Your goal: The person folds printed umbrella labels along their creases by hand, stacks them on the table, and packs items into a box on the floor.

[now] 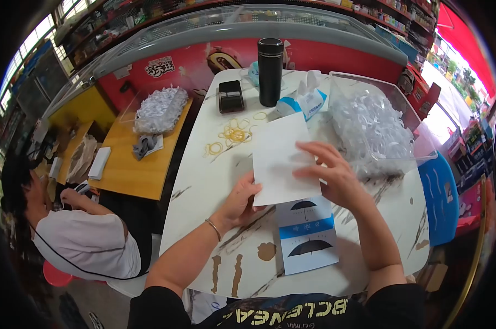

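My left hand point(241, 198) pinches the lower left edge of a blank white card point(281, 164), its thumb on top. The card is held above the table, tilted. My right hand point(333, 172) hovers over the card's right side with its fingers apart; whether the fingertips touch it I cannot tell. Below the card lies a printed leaflet point(308, 249) with black umbrella pictures and a blue band, its upper end partly covered. Beyond my left hand a loose pile of yellow rubber bands point(234, 133) rests on the table.
On the white marbled table point(198, 181) stand a black flask point(270, 74), a dark phone-like device point(231, 96), a tissue pack point(308, 101) and a clear bin point(423, 148) of plastic-wrapped items. A person point(86, 236) sits at a yellow table point(133, 170) on the left.
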The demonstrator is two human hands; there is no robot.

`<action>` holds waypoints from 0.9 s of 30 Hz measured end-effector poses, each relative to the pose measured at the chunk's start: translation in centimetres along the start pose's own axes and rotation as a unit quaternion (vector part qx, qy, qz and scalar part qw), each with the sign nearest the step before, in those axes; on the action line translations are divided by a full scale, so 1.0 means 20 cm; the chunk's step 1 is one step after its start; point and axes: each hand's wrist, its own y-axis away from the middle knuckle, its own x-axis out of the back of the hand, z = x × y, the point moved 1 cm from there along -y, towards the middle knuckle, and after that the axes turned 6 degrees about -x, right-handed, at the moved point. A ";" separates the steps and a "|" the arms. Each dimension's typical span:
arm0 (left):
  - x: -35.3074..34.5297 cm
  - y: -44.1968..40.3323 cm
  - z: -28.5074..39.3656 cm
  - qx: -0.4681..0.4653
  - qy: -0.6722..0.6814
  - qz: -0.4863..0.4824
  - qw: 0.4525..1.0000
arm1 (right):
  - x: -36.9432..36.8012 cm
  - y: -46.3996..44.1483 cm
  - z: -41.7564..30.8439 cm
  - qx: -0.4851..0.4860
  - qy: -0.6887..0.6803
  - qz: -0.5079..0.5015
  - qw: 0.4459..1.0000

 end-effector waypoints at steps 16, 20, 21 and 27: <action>0.15 -0.04 -0.02 0.030 0.022 -0.092 0.995 | -0.21 0.08 0.13 -0.104 -0.354 -0.071 0.927; 0.14 -0.05 -0.05 0.001 -0.129 -0.038 0.991 | -0.21 0.08 0.13 -0.083 -0.326 -0.044 0.941; 0.12 -0.06 -0.04 -0.018 -0.140 -0.030 0.990 | -0.21 0.08 0.12 -0.090 -0.318 -0.041 0.943; 0.06 -0.06 -0.03 -0.141 -0.270 0.064 0.950 | -0.17 0.06 0.07 -0.039 -0.217 -0.060 0.973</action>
